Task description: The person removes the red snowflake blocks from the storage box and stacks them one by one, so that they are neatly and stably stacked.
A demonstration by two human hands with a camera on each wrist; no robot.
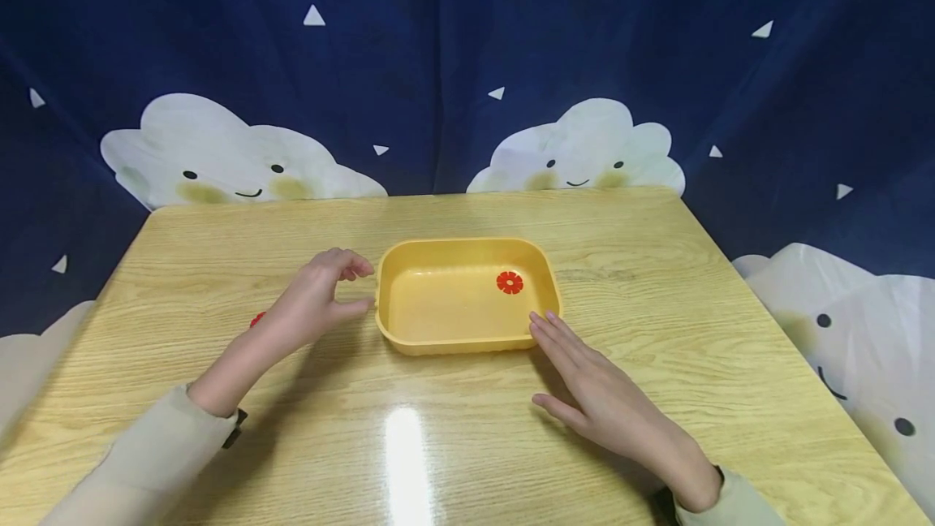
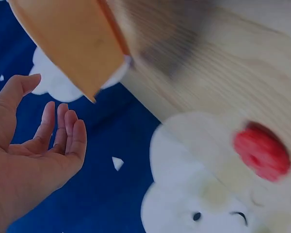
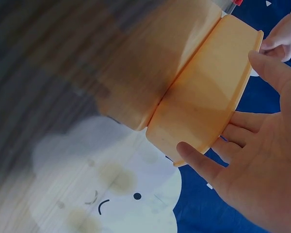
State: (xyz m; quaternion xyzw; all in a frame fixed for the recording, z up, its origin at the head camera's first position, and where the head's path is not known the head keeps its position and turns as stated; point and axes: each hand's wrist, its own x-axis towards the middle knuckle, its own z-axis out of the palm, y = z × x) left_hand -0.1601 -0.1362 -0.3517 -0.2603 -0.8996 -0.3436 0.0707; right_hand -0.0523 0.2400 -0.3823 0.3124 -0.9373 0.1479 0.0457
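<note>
A yellow rectangular tray (image 1: 453, 341) with rounded corners stands in the middle of the table. Inside, toward its right end, lies a red notched disc (image 1: 510, 282). My left hand (image 1: 317, 299) is just left of the tray, thumb and loosely bent fingers spread, with a gap between them and the tray in the left wrist view. By the front right corner, my right hand (image 1: 595, 388) has its fingers extended at the rim; whether they touch it is unclear. A second red notched disc (image 2: 262, 151) lies on the table, mostly hidden behind my left forearm in the head view.
The wooden table (image 1: 467, 217) ends at the back against a dark blue curtain (image 1: 438, 47) printed with white clouds and triangles. The curtain also runs along both sides. A bright light reflection (image 1: 407, 461) shows on the tabletop in front of the tray.
</note>
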